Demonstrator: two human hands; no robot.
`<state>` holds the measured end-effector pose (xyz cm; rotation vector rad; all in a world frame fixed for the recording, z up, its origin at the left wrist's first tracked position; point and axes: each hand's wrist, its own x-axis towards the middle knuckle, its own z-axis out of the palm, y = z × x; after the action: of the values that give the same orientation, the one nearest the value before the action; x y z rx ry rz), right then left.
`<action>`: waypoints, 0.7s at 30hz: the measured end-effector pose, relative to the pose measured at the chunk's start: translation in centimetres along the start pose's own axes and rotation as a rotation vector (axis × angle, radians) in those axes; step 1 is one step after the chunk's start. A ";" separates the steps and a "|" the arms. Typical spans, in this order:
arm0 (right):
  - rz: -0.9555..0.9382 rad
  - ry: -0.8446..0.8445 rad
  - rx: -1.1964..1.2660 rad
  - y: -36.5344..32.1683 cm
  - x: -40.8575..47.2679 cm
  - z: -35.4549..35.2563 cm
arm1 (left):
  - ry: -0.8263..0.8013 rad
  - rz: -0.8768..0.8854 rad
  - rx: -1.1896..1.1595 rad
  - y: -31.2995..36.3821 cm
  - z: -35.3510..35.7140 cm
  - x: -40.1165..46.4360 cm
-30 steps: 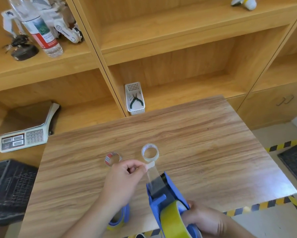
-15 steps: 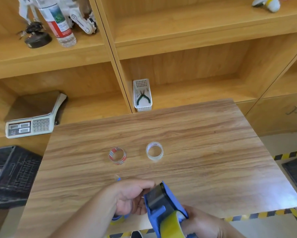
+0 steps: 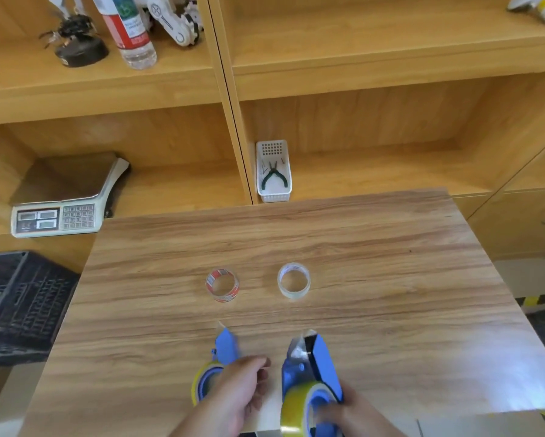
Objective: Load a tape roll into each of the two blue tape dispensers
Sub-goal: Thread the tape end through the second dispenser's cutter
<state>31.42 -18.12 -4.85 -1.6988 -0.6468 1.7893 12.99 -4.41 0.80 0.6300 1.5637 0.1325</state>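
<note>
Two blue tape dispensers stand near the table's front edge, each carrying a yellowish tape roll. The right dispenser point(image 3: 315, 367) has its roll point(image 3: 299, 408) at the near end, and my right hand point(image 3: 356, 414) grips it there. The left dispenser point(image 3: 225, 348) lies on the table with its roll point(image 3: 203, 378) partly hidden by my left hand point(image 3: 236, 392), which hovers between the two dispensers with fingers loosely curled and nothing in them. A red-printed empty core point(image 3: 222, 285) and a clear one point(image 3: 293, 280) sit mid-table.
Wooden shelves rise behind the table point(image 3: 390, 263). A white basket with pliers point(image 3: 273, 175) stands on the shelf just past the far edge. A weighing scale point(image 3: 63, 209) sits at the left, a black crate point(image 3: 22, 307) below it.
My left hand let go of the tape end it had pulled up over the right dispenser and drew back toward me. The right dispenser came down lower. The camera tilted.
</note>
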 end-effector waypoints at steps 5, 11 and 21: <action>0.113 0.307 -0.103 2.1 4.1 0.3 | 0.019 0.104 0.060 -3.0 -0.6 1.5; 0.231 0.412 -0.300 -0.4 6.1 2.8 | -0.076 0.092 0.163 -4.9 -0.2 3.0; 0.169 0.459 -0.449 -0.3 8.2 4.5 | -0.079 0.083 0.243 -7.5 -1.0 6.8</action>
<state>26.86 -12.03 -10.17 -2.4290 -0.7507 1.3381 9.93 -7.22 -8.46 0.8813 1.4894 -0.0214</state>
